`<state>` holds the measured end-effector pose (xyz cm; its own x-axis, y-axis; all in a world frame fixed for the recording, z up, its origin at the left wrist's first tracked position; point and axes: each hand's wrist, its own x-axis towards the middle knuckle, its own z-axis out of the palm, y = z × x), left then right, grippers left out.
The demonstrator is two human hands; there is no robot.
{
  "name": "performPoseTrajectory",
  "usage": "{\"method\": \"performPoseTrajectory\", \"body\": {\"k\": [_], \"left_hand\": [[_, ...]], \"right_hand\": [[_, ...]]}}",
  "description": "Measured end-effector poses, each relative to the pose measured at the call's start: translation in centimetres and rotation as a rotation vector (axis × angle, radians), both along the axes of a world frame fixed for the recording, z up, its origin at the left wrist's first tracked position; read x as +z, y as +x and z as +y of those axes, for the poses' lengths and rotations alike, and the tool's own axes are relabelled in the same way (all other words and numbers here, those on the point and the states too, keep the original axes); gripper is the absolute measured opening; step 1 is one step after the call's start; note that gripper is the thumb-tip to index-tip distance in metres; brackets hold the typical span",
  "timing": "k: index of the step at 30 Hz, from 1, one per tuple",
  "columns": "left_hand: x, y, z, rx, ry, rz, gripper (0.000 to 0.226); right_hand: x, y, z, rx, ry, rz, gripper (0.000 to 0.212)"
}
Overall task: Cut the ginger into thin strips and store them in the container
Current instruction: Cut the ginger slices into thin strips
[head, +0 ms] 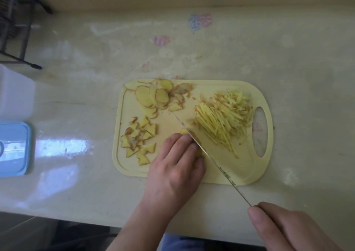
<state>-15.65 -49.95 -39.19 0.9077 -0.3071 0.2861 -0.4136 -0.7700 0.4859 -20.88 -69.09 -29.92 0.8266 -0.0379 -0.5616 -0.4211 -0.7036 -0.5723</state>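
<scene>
No writing can be read anywhere. On the cutting board (pixel 247 176), the left hand (pixel 176 166) curls over a ginger piece (pixel 184 131), mostly hiding it. The right hand (pixel 288 229), partly out of frame, grips the knife (pixel 206 151), its handle hidden. Ginger strips (pixel 224 120) are piled beside the blade. A blue lid (pixel 14 149) is cut off at the left edge.

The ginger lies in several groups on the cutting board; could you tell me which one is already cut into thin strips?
The strip pile by the board's handle hole; the others are still flat slices.
</scene>
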Motion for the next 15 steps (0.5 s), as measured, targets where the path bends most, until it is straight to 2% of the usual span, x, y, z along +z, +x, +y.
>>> {"method": "performPoseTrajectory", "body": {"k": [2,4,7,10,13,15], "left_hand": [[0.1,0.0,0.0,0.010,-0.010,0.005,0.017],[0.2,0.2,0.0,0.009,-0.018,-0.002,0.016],[0.2,0.2,-0.1,0.015,-0.031,0.002,0.014],[0.2,0.2,-0.3,0.025,-0.032,0.012,0.012],[0.2,0.3,-0.4,0.034,-0.024,0.020,0.013],[0.2,0.2,-0.3,0.029,-0.017,0.041,0.014]], "right_hand": [[-0.1,-0.4,-0.6,-0.003,-0.032,0.087,0.103],[-0.1,-0.5,-0.7,0.072,-0.065,0.141,0.101],[-0.2,-0.6,-0.4,0.094,-0.066,0.091,0.097],[-1.2,-0.4,-0.5,0.157,-0.069,-0.089,0.094],[-1.3,0.2,-0.4,0.060,-0.037,-0.004,0.104],[-1.5,1.0,-0.2,0.033,0.006,-0.048,0.104]]}}
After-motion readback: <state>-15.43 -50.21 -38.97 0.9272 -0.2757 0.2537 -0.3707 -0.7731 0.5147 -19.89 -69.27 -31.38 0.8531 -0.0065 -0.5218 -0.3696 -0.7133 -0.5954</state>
